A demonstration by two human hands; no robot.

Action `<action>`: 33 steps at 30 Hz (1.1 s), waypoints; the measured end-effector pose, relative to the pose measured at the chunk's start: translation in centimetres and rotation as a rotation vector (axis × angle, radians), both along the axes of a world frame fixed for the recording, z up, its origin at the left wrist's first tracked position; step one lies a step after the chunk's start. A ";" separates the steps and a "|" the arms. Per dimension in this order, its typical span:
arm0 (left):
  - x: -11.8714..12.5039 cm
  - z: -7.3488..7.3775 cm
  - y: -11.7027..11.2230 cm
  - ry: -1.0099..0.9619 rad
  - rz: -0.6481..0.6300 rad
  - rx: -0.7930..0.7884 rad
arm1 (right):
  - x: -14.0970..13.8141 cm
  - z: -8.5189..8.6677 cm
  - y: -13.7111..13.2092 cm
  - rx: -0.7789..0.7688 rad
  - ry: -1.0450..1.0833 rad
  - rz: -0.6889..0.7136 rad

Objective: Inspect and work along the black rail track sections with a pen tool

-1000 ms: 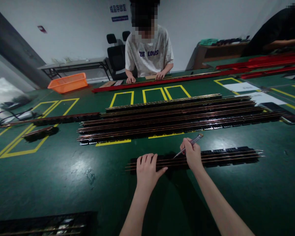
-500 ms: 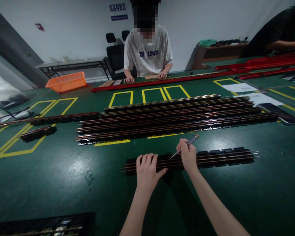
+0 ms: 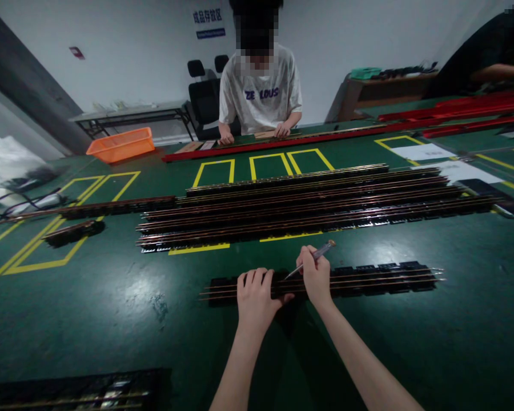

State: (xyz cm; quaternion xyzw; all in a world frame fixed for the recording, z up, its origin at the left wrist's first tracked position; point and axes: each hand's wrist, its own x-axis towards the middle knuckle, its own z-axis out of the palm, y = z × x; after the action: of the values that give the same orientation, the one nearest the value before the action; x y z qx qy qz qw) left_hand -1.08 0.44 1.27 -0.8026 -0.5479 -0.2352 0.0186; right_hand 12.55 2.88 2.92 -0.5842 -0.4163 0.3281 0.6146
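Observation:
A black strip [image 3: 381, 278] with thin copper-coloured rods along its length lies across the green table in front of me. My left hand [image 3: 256, 291] grips it left of its middle, fingers over the top and thumb at the near edge. In my right hand [image 3: 316, 275] is a thin screwdriver [image 3: 324, 249] with a clear-looking handle, held like a pen. Its metal shaft slants down to the left, and the tip is at the strip close to my left fingers. What the tip touches is too small to tell.
Several similar rodded strips [image 3: 257, 212] lie side by side beyond my hands. Another black strip [image 3: 72, 391] is at the near left, a short piece [image 3: 73, 232] farther left. Across the table a person [image 3: 261, 94] works at a red rail [image 3: 188, 154]. A phone [image 3: 494, 197] lies right.
The strip under my hands has shifted slightly left. My right hand and the screwdriver have moved left, nearer my left hand; the view has also shifted a little.

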 end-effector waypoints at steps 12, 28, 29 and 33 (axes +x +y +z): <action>0.1 -0.1 -0.1 0.013 0.026 -0.025 | 1.8 0.4 0.5 -0.127 -0.020 0.272; 0.2 0.2 -0.2 -0.009 0.041 -0.048 | 5.3 0.8 -0.1 -0.226 -0.159 0.323; 0.3 0.2 -0.2 -0.008 0.042 -0.051 | 5.1 0.7 -0.1 -0.235 -0.159 0.338; 0.3 0.3 -0.1 -0.006 0.044 -0.056 | 4.6 0.5 -0.3 -0.265 -0.193 0.350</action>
State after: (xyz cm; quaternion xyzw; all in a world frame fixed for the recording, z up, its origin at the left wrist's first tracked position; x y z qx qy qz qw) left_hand -0.80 0.31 1.53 -0.7899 -0.5717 -0.2218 -0.0003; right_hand 17.12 2.57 3.39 -0.6072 -0.5216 0.4239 0.4236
